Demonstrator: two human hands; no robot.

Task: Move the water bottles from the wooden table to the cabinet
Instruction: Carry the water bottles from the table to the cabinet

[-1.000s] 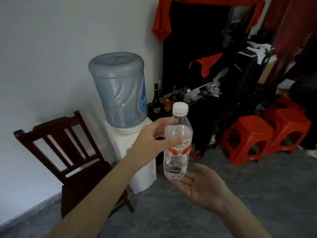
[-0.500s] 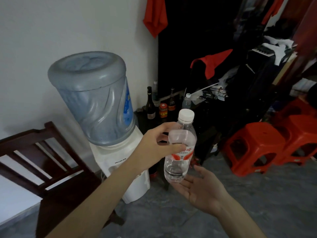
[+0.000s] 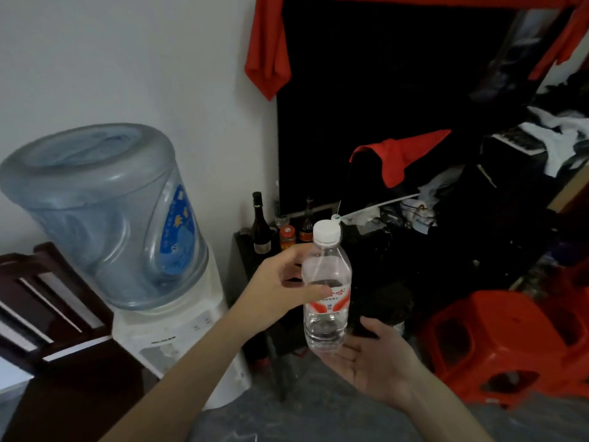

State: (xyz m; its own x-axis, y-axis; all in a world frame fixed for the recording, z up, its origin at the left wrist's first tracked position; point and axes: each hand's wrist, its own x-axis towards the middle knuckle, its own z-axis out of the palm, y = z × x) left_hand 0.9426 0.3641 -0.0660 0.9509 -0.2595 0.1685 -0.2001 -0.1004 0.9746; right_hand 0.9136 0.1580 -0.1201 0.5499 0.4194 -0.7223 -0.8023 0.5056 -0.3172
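Your left hand (image 3: 280, 293) is clamped around the upper body of the water bottle (image 3: 326, 290), thumb across the front just above the red label and fingers curled behind; your right hand (image 3: 371, 358) lies open, palm up, fingers apart, just under the bottle's base and perhaps touching it. The bottle is upright in the air in front of you, between the water dispenser (image 3: 178, 342) and the red stools (image 3: 503, 342), well above the floor.

For the carry, I'd keep that under-palm support: the thin wall will likely dent if you squeeze, so let the right palm bear the weight and the left only steady it. The likely target is the low dark cabinet (image 3: 242, 266) behind the bottle, already crowded with glass bottles (image 3: 261, 228). Judge a free spot before you lower, and come in from the front so you don't knock the tall necks.

Largest first:
- the dispenser's big jug (image 3: 105, 215) is translucent blue-grey plastic, rounded and ribbed, sitting inverted on a white, smooth, boxy base
- the dark wooden chair (image 3: 47, 301) at your left has flat slats and a glossy finish
- the stools are moulded red plastic with cut-out sides
- the bottle is clear, thin and smooth, narrowing at the shoulder, roughly half full
- its white cap (image 3: 325, 231) is ridged, and looks closed
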